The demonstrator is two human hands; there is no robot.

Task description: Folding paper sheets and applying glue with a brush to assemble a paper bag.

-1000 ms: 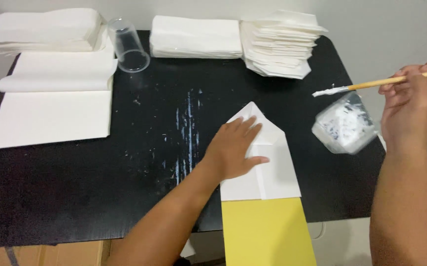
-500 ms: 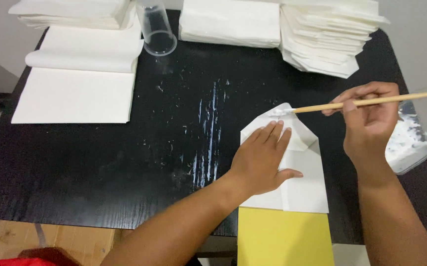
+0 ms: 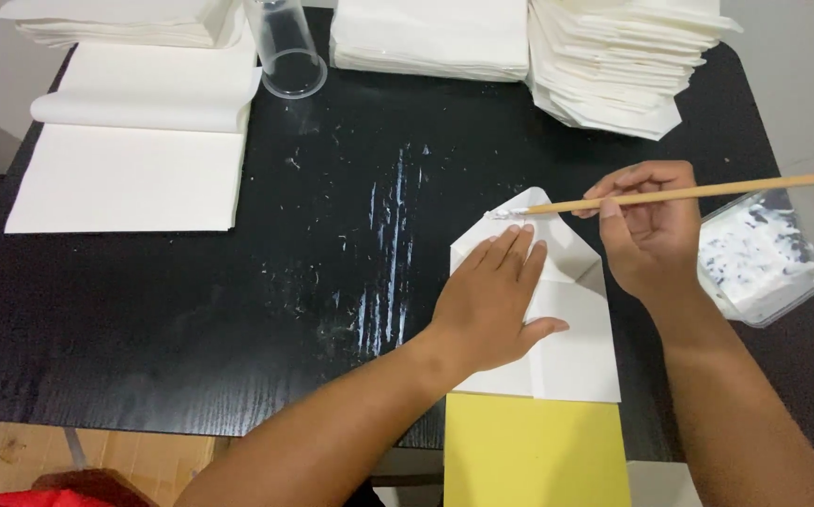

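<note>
We see the left hand point(image 3: 491, 305) lying flat, fingers spread, pressing down on the white envelope point(image 3: 566, 329); it grips nothing. The right hand point(image 3: 651, 230) is closed around a wooden brush point(image 3: 707, 192), pinched between thumb and fingers, and the brush tip touches the peak of the envelope's pointed flap. The envelope lies at the near edge of the black table point(image 3: 191, 329), right of centre, its lower edge meeting one yellow sheet point(image 3: 534, 451) that overhangs the table's near edge.

Just right of the right hand stands one clear tray point(image 3: 764, 258) smeared with white paste, close to the table's right edge. Left of the envelope, the middle and near-left of the table lie open, marked only by white streaks and flecks.

Along the far edge we count four paper stacks: one at the far left point(image 3: 116, 19), one folded-over pad point(image 3: 134, 150) below it, one flat stack point(image 3: 430, 38) in the middle, and one fanned pile point(image 3: 613, 66) at the right. One clear cup point(image 3: 285, 47) lies tipped between the left and middle stacks.
</note>
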